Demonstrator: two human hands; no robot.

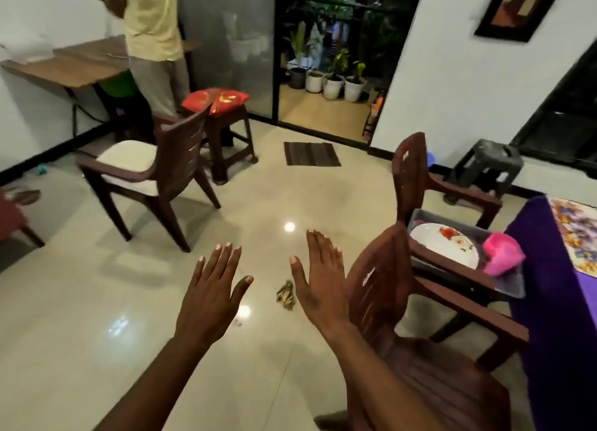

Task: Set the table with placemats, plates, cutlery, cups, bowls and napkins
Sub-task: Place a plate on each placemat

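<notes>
A white plate (444,245) with a red floral print lies flat in a grey tray (512,283) resting across a chair's arms. A pink napkin (502,257), crumpled, sits in the tray touching the plate's right edge. A multicoloured floral placemat (576,236) lies flat on the purple-covered table (555,317).

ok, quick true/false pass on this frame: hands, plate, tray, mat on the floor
1. Both hands are open and hold nothing. True: the left hand and the right hand have straight fingers, over the floor.
2. The floral plate is set on the purple table. False: it lies in a grey tray on a chair.
3. A pink item lies in the tray beside the plate. True.
4. The dark striped mat lies on the wooden desk. False: it lies on the floor near the glass door.
5. The stool with the red cushion is tipped over. False: it stands upright.
</notes>
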